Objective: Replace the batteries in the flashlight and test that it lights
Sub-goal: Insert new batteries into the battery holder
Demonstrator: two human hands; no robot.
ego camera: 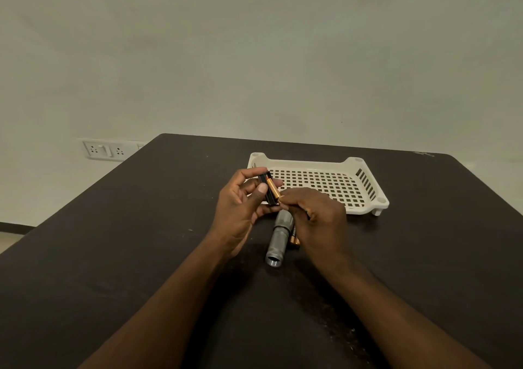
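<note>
My left hand (240, 207) holds a black battery holder (264, 187) above the table, thumb on its front. A copper-and-black battery (273, 189) lies tilted in the holder, and the fingertips of my right hand (317, 218) pinch its lower end. The grey metal flashlight body (278, 241) lies on the table below my hands, its open threaded end facing me. Another copper-and-black battery (294, 237) lies beside it on the right, partly hidden under my right hand.
A white perforated plastic tray (365, 196) stands on the dark table (141, 255) just behind my hands. The table's back edge meets a pale wall. A wall socket panel (104, 150) sits low at the left.
</note>
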